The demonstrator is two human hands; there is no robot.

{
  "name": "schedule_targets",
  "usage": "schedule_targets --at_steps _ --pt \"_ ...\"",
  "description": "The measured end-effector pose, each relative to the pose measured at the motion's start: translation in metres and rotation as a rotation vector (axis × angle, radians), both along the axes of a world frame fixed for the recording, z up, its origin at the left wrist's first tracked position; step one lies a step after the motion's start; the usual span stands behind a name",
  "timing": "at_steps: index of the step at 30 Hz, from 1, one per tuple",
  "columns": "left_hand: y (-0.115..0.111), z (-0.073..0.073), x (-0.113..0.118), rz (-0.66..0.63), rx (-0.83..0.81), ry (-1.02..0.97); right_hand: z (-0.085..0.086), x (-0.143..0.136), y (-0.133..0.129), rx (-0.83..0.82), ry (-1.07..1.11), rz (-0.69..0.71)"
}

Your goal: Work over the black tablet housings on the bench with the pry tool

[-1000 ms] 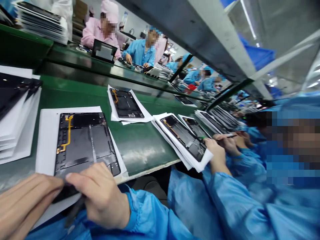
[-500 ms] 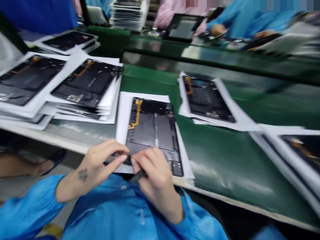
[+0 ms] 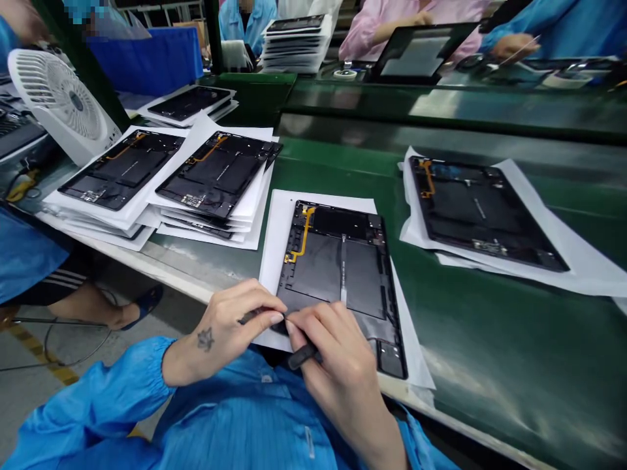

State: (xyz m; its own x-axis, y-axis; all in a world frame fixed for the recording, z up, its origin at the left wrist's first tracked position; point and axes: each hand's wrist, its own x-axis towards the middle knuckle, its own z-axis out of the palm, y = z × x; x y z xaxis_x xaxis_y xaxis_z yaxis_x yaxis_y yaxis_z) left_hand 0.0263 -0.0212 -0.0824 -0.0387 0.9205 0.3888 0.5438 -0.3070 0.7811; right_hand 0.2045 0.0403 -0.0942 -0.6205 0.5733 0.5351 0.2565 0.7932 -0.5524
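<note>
A tablet back housing (image 3: pixel 318 274) with a grey battery area and an orange flex cable (image 3: pixel 304 238) lies on a white paper sheet (image 3: pixel 274 228) in front of me. My left hand (image 3: pixel 235 326) is closed in a pinch at the housing's near left corner, with a sliver of something dark by its fingers. Beside it, my right hand (image 3: pixel 337 352) is also pinched, fingertips almost touching the left ones. A short black tool (image 3: pixel 304 356) sticks out of my right hand; its working end is hidden. Whatever lies between the fingertips is too small to make out.
Stacks of similar housings (image 3: pixel 215 173) on paper stand at the left, near a white fan (image 3: pixel 68 98). Another housing (image 3: pixel 484 209) lies on paper at the right of the green bench (image 3: pixel 490 333). Co-workers' hands (image 3: pixel 514 49) are across the bench.
The view has swung left, so everything sits further right and the fan now shows. Both hands stay pinched at the same corner of the housing.
</note>
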Motion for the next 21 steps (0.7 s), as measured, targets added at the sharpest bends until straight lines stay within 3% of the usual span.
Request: schedule_targets --at_steps 11,17,21 --pt "-0.001 -0.003 -0.008 -0.027 0.139 0.367 -0.003 0.010 0.004 0.088 -0.065 0.020" --pt "0.002 0.001 -0.011 -0.072 0.121 0.417 0.001 0.003 0.006 0.053 -0.082 0.030" --pt "0.004 0.010 -0.013 -0.119 0.012 0.403 0.001 -0.002 0.006 0.066 -0.156 0.016"
